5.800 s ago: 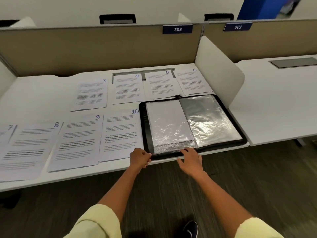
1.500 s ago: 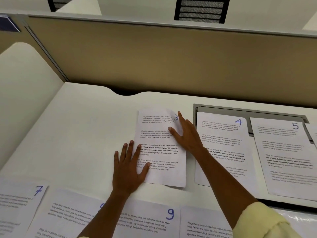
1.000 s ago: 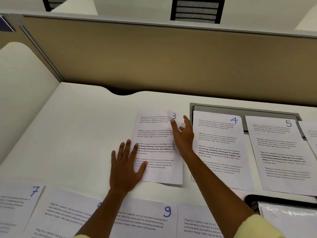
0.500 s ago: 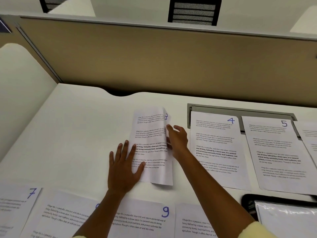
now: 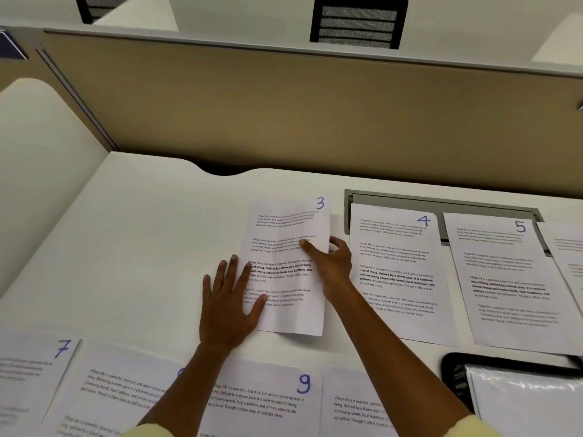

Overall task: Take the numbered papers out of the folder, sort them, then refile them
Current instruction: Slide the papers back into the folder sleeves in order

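the sheet no. 3 point(image 5: 285, 272) is on the white desk point(image 5: 142, 234), w/ its right edge lifted off the surface. the right hand point(image 5: 331, 266) pinches that raised edge: thumb on top of the page, other fingers curled under it. the left hand point(image 5: 228, 304) lies flat, fingers straight & spread, pressing the sheet's lower left corner and the desk beside it. sheet no. 4 point(image 5: 400, 272) lies just right of it, then sheet no. 5 point(image 5: 508, 279), both flat w/ tops over a grey cable tray point(image 5: 441, 201). along the near edge lie sheet no. 7 point(image 5: 28, 376) & sheet no. 9 point(image 5: 268, 402), w/ more sheets between and beside them. the black folder point(image 5: 457, 376) w/ its shiny plastic sleeves is at bottom right, only partly in view.
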`<state>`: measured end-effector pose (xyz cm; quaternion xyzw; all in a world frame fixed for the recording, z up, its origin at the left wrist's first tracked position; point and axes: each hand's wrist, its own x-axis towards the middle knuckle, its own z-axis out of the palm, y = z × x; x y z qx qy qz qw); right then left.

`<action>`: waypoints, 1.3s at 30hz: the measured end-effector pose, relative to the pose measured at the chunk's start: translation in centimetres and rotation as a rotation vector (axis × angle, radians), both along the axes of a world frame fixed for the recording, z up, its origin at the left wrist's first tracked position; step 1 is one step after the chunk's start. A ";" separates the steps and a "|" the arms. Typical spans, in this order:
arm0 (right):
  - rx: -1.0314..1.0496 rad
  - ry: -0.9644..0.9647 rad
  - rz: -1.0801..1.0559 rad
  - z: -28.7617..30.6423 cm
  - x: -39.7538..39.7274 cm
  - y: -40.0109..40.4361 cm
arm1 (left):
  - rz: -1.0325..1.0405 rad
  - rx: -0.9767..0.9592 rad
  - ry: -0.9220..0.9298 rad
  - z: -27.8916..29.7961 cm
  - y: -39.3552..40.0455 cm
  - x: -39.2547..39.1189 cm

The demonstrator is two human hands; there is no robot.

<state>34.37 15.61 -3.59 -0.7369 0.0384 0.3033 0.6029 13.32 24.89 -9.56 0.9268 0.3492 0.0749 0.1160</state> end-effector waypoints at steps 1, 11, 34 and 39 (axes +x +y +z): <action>-0.017 -0.021 0.000 0.0 0.2 -0.4 | -0.005 -0.004 0.001 0.0 0.0 0.0; -0.286 -0.399 0.196 -0.2 0.1 -2.7 | -0.056 -0.169 -0.060 0.5 1.0 -0.5; 0.066 -0.267 0.131 4.3 -3.9 -18.1 | 0.294 -1.098 -0.681 9.0 -11.0 -2.5; 0.008 -0.301 0.133 3.8 -7.0 -23.4 | 0.248 -1.127 -0.681 8.6 -16.1 -5.9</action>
